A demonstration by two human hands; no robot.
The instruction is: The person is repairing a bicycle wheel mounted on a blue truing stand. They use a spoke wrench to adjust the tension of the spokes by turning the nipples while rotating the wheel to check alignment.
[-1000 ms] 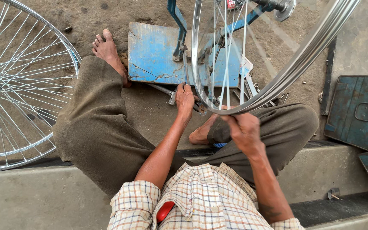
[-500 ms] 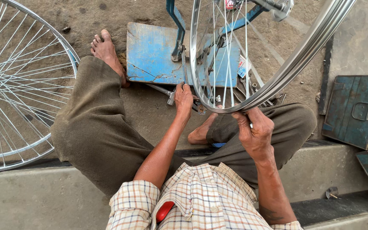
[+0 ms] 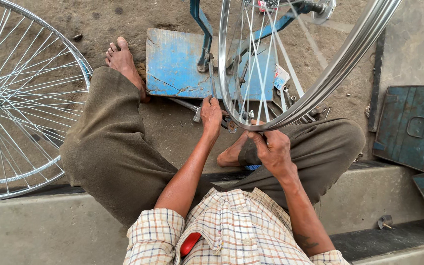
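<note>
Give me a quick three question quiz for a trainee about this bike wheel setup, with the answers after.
1. True or false: the wheel rim sits in the blue stand.
2. Which hand grips the lower edge of the rim? A) left hand B) right hand
3. Fill in: a second spoked wheel lies on the person's ___ side.

Key: 1 true. 2 B; the left hand reaches in at the spokes beside the rim. 3 left.
</note>
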